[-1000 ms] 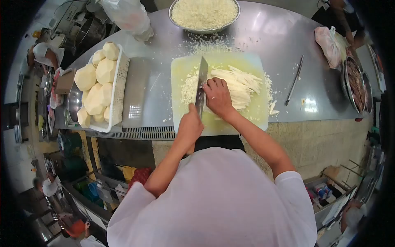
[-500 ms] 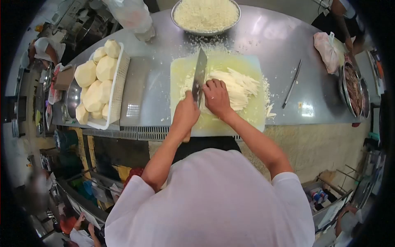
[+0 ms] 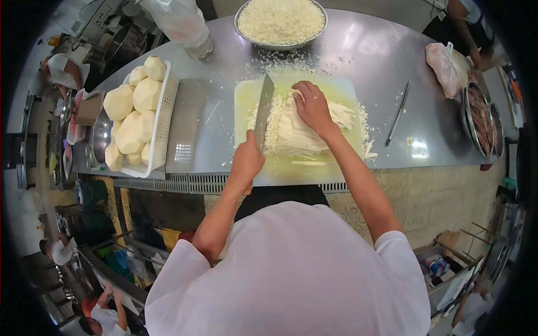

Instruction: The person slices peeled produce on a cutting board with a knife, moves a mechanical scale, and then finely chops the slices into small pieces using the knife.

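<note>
My left hand [image 3: 247, 162] is closed round the handle of a cleaver [image 3: 264, 106], whose broad blade points away from me over the left part of a pale green cutting board [image 3: 280, 175]. Just right of the blade lies a band of finely chopped white bits [image 3: 273, 126]. Long pale vegetable strips [image 3: 300, 137] are heaped beside them, and my right hand [image 3: 314, 109] bends over the far side of this heap, fingers curled on it and thumb toward the blade. Its fingertips are partly hidden among the strips. One loose strip [image 3: 309, 163] lies nearer to me.
At left stands a white plastic basket [image 3: 162, 120] of peeled pale root vegetables [image 3: 131, 131]. A metal bowl [image 3: 280, 46] heaped with chopped bits is at the back, near a plastic bag [image 3: 182, 28]. A thin metal rod [image 3: 398, 113] lies right; beyond are meat bowls [image 3: 483, 120] and another person's arm.
My right hand has moved away from the blade, up and right over the strips. The cleaver has shifted left and toward me, uncovering the chopped bits.
</note>
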Motion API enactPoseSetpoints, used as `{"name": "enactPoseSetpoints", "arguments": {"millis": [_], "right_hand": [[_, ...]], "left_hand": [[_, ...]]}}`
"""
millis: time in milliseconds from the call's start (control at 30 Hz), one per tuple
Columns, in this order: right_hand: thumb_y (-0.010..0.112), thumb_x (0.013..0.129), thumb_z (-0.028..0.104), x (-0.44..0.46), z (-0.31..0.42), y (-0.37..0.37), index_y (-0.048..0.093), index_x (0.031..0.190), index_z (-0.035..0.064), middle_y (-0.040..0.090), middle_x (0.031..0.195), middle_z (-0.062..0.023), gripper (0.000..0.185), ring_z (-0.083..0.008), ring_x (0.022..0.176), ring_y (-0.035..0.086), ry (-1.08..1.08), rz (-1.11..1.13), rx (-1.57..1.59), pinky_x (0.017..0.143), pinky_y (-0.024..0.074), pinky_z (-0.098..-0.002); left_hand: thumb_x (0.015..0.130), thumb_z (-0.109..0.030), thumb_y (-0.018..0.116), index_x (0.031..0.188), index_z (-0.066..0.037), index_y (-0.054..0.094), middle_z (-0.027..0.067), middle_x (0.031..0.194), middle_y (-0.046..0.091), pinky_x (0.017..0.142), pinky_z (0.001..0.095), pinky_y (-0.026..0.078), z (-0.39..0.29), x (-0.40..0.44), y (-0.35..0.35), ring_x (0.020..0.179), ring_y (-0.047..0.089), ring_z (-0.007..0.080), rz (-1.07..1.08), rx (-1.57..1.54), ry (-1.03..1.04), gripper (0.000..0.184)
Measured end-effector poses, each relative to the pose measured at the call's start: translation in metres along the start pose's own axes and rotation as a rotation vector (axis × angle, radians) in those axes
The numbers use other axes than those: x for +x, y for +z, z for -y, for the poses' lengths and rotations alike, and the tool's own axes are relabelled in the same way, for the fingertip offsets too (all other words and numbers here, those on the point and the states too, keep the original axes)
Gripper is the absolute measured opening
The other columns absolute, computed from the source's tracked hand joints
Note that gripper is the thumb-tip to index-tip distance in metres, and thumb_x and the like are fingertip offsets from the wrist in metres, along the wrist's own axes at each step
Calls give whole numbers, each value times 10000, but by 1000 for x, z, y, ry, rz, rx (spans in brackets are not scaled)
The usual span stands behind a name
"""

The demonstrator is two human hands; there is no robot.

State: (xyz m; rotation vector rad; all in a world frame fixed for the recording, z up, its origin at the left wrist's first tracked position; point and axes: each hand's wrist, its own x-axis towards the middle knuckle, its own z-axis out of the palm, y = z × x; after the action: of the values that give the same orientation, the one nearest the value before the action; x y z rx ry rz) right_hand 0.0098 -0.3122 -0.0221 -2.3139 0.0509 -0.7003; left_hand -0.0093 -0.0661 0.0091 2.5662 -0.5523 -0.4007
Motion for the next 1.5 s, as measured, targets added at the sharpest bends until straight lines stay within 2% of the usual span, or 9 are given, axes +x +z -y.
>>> {"name": "enactPoseSetpoints", "arguments": {"millis": [267,333,567,667,767,1033,1167,1367,1500], "right_hand": [[542,1010,316,11,-61,3,689,1216,62,665,1190,-175,358,-385,1154,593,128,237,61,1013,471,-463],[494,1031,361,13,-45,-13,679,1265,92,658,1209,-171,402,-377,1187,583,121,653,-115,1019,470,-463],[482,1036,290,-9,-43,-11,655,1290,97,638,1237,-168,363,-363,1144,602,51,557,-50,980,493,-452],[570,968,147,-19,-16,-5,660,1203,50,646,1166,-167,269,-357,1051,627,11,187,-82,898,525,-447],[597,930,120,-24,7,1,653,1108,55,640,1044,-146,197,-345,966,627,22,65,-122,815,528,-451],[620,906,115,-20,10,7,607,1015,70,602,972,-108,118,-325,906,607,29,98,-279,747,517,-459],[611,893,103,-18,7,6,654,1040,72,607,961,-127,156,-324,885,602,26,124,-292,732,517,-449],[617,887,105,-18,8,5,629,1061,92,586,975,-103,175,-315,911,594,57,143,-307,765,509,-457],[620,880,102,-19,7,9,629,1069,88,578,973,-103,190,-314,910,592,51,116,-298,764,506,-455]], "left_hand": [[885,-21,545,1118,57,436,347,747,625,671,610,479,22,-8,-8,747,624,542,-34,-1,-31,269],[888,-28,549,1122,48,444,346,748,624,672,614,475,30,3,-19,747,622,543,-46,-19,25,268],[869,2,526,1159,8,459,317,717,626,658,625,473,50,23,-27,726,627,537,-172,104,1,298],[864,4,521,1153,4,457,313,700,622,656,621,478,22,9,-15,716,632,532,-104,162,19,295],[862,3,523,1147,-5,455,317,686,621,659,617,491,7,0,-23,708,635,533,-10,133,49,293],[867,-5,521,1080,39,481,337,716,628,671,611,500,-11,35,14,723,642,531,39,59,188,222],[834,22,525,1075,59,470,338,727,632,695,607,505,-45,20,-42,732,642,534,97,36,148,250],[831,27,543,1075,64,462,341,738,636,705,601,507,-23,44,9,744,644,535,105,67,242,259],[828,23,547,1083,71,451,342,738,634,710,601,507,-45,26,-36,756,648,531,160,89,161,276]]}}
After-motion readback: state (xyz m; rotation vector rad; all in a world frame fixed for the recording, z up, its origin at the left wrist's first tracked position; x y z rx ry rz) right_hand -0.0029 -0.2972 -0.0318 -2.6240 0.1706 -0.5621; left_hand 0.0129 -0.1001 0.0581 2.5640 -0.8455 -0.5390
